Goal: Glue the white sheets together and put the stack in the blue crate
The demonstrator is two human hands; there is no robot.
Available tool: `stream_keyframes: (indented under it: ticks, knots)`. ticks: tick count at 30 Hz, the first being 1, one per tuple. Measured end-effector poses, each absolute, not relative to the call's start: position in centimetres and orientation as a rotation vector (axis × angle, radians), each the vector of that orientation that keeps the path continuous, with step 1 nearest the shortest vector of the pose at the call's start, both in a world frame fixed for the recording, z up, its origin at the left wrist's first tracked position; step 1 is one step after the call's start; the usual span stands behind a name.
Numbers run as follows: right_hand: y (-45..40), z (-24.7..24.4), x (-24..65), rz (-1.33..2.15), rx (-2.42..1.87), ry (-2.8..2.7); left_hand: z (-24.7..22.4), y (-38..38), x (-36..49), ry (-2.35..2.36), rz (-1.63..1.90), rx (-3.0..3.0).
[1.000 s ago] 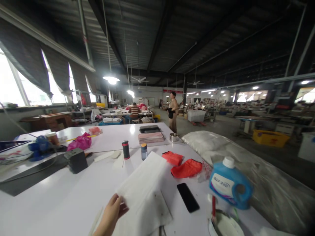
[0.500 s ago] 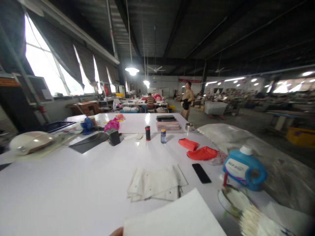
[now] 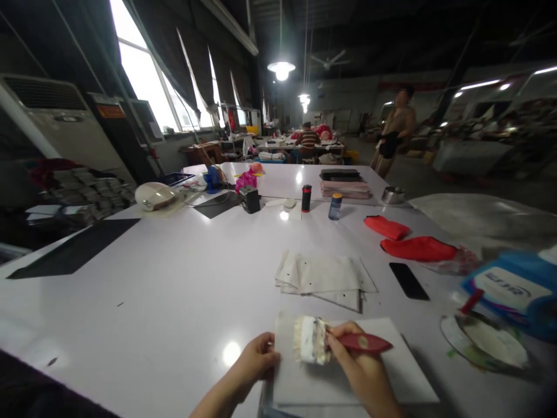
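My right hand is closed around the red handle of a wide paintbrush. Its pale bristles, partly coated in white, point left over a white sheet. Whether the bristles touch the sheet I cannot tell. At the sheet's left edge, my left hand pinches the border between thumb and fingers. Just beyond lies a loose stack of off-white fabric pieces with small dark dots. A bowl of whitish paste stands to the right, with a red handle leaning on its rim.
A black phone, red cloth pieces and a blue detergent jug lie along the right. Farther back stand a small bottle and a black-and-red cylinder. A person stands beyond the table.
My view has swung right and down. Both hands are now in sight over the white sheet, which lies flatter and lower. The brush, earlier at the lower right, is now in my right hand.
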State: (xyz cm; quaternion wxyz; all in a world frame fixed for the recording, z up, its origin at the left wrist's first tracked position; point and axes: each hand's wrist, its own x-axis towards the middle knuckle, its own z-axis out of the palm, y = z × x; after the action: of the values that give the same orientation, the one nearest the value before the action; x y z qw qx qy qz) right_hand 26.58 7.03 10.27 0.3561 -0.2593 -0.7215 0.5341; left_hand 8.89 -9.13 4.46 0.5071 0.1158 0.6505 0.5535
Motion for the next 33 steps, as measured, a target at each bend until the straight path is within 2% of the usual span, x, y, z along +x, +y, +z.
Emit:
stream_keyframes:
  ticks: [4,6,11,14,16,18,22,25,29,33]
  knots:
    - [6.0,9.5,23.6,1.531,-0.683,-1.961,3.8,-9.1,8.9,1.476,1.362,0.284]
    - [7.7,8.6,24.7,1.49,-0.763,-2.008,3.6,-9.2,8.7,1.432,1.385,0.284]
    - [16.7,7.0,34.6,0.924,-1.134,-2.075,3.4,-9.7,8.2,1.471,1.364,0.265]
    - [20.3,8.1,39.8,0.565,-1.273,-2.023,3.8,-9.9,8.2,1.489,1.321,0.272]
    - [19.6,9.6,40.4,0.402,-1.22,-1.946,4.2,-9.9,8.3,1.49,1.309,0.286]
    - [16.5,11.1,38.5,0.454,-1.089,-1.894,4.6,-9.8,8.4,1.479,1.309,0.294]
    - [7.2,11.9,31.0,1.068,-0.721,-2.001,4.9,-9.5,8.7,1.447,1.291,0.308]
    - [3.5,10.7,27.9,1.275,-0.653,-2.073,4.6,-9.5,8.9,1.447,1.289,0.317]
    - [7.1,8.4,31.7,1.18,-0.81,-2.159,4.2,-9.6,8.8,1.482,1.285,0.329]
    - [14.5,8.2,40.4,0.725,-1.064,-2.16,4.6,-9.7,8.6,1.504,1.255,0.354]
